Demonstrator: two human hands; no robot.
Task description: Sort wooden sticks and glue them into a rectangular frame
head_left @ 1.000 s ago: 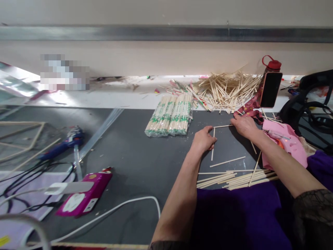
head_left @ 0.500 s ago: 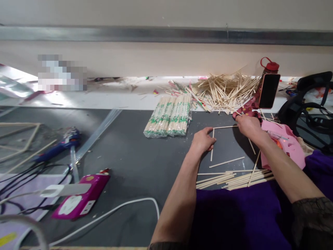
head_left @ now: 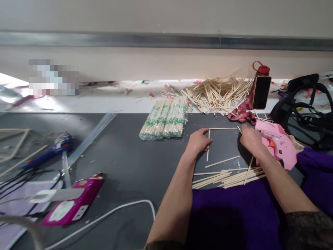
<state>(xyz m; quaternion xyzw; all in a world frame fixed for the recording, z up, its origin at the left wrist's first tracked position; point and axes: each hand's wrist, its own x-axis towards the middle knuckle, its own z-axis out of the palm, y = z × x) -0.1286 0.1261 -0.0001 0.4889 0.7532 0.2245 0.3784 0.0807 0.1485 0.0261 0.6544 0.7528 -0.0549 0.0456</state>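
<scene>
My left hand (head_left: 199, 140) pinches the corner where two wooden chopsticks meet at about a right angle. One, the upper chopstick (head_left: 223, 128), runs crosswise; the side chopstick (head_left: 207, 152) points toward me. My right hand (head_left: 251, 139) is closed around another chopstick (head_left: 239, 130), whose end shows at the right end of the crosswise one; whether they touch I cannot tell. Most of that held chopstick is hidden by the hand. Below lies a loose chopstick (head_left: 222, 161), and nearer me a row of chopsticks (head_left: 229, 178) beside purple cloth (head_left: 231, 208).
A pink holder-like object (head_left: 287, 147) sits right of my right hand. Behind are wrapped chopstick bundles (head_left: 165, 118), a chopstick heap (head_left: 221, 93), a phone (head_left: 261, 93) and a bottle (head_left: 263, 70). Leftward lie a blue glue gun (head_left: 61, 143), a magenta device (head_left: 74, 201) and a white cable (head_left: 117, 208).
My right hand has drawn back toward me from the crosswise chopstick's end, and its held chopstick now meets the corner area there. My left hand stays at its corner. The view shifted slightly.
</scene>
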